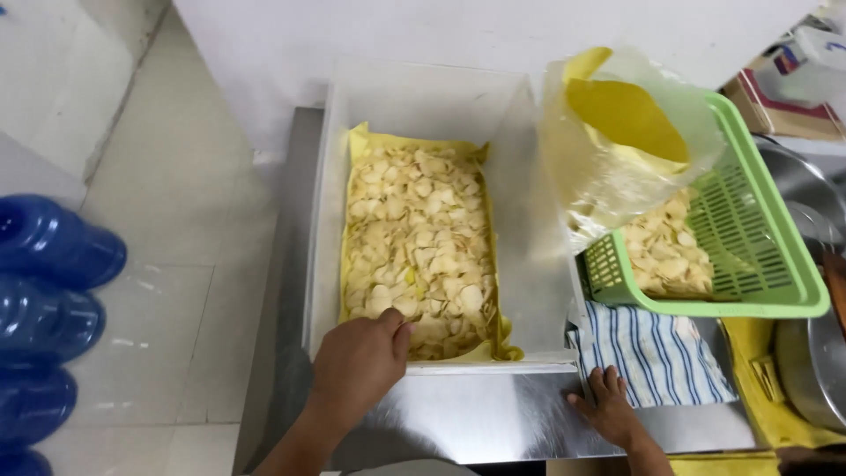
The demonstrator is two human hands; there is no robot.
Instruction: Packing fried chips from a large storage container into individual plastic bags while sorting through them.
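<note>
A tall clear plastic bin [326,220] stands on a steel counter [493,414], lined with yellow paper and filled with pale chips [414,238]. My left hand [359,360] rests on the bin's near rim, fingers curled over it beside the chips. My right hand [608,407] lies flat on the counter, fingers spread, touching the edge of a blue-and-white striped cloth [656,353]. A green plastic basket [767,264] to the right holds more chips and a clear bag with yellow paper [617,141].
Blue rounded containers [44,300] are stacked at the left over a pale tiled floor. Metal bowls [815,361] and a yellow cloth [758,388] sit at the right edge. A white wall runs behind the bin.
</note>
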